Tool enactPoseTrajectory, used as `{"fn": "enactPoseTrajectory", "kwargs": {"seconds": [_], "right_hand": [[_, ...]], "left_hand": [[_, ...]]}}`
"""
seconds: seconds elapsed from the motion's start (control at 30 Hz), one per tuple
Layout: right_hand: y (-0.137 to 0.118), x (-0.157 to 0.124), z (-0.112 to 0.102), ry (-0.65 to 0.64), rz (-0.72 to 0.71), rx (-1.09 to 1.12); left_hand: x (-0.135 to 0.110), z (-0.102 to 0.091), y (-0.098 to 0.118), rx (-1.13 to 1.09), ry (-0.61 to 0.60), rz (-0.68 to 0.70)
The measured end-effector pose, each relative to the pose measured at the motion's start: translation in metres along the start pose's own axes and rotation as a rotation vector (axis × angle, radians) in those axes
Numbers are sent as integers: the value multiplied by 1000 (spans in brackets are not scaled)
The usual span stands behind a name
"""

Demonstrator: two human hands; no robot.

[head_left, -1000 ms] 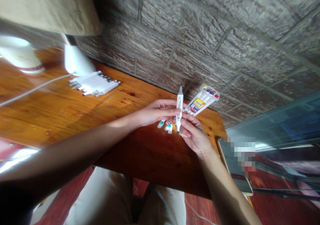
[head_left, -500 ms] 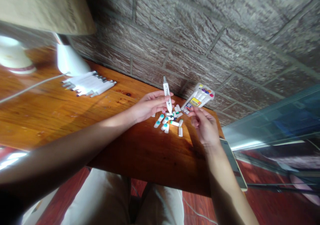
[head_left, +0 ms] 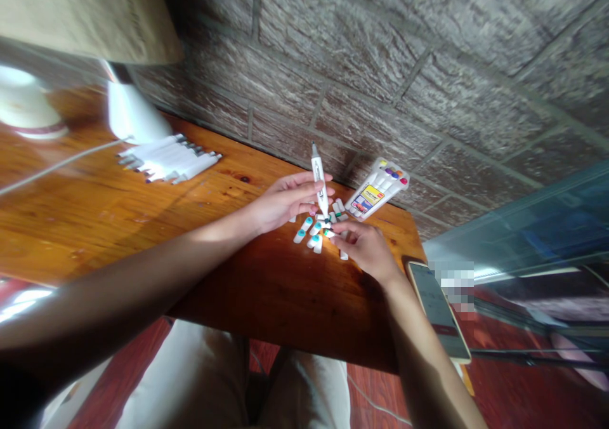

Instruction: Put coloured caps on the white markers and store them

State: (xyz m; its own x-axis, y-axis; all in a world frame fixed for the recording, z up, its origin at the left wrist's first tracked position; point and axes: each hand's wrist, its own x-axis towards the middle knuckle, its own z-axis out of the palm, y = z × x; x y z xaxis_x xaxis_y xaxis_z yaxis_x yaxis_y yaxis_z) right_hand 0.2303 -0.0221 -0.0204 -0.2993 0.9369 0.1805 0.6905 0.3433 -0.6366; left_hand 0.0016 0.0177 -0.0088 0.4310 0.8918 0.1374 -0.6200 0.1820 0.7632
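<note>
Upright in my left hand is a white marker with no caps on, its grey tip pointing up and a dark tip down. Fingers and thumb close around the barrel. Just below and right of it, my right hand reaches over a group of loose marker caps, several with teal insides. Its thumb and index finger pinch a white cap with a green end, low over the table; the fingers partly hide it.
A clear case of markers leans by the brick wall. Several markers lie in a row beside the lamp base. A white container stands at the far left. On the table's right edge rests a phone-like device.
My right hand has moved left and down, from beside the marker case to the loose caps. The left hand holds the marker almost still.
</note>
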Motion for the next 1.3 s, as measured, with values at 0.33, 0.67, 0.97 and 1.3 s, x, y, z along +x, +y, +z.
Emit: {"fn": "enactPoseTrajectory", "kwargs": {"seconds": [0.33,0.67,0.97,1.3], "right_hand": [[-4,-3,2,-89,-65,59],[-11,-6,3,-190,-56,12],[-16,-5,5,-175,-90,-94],[-10,-7,-15,-262,-50,-71]], "left_hand": [[-1,1,1,-25,-50,1],[-1,1,0,-31,-85,-3],[-2,2,0,-11,-59,-9],[-1,1,-2,12,-55,1]]}}
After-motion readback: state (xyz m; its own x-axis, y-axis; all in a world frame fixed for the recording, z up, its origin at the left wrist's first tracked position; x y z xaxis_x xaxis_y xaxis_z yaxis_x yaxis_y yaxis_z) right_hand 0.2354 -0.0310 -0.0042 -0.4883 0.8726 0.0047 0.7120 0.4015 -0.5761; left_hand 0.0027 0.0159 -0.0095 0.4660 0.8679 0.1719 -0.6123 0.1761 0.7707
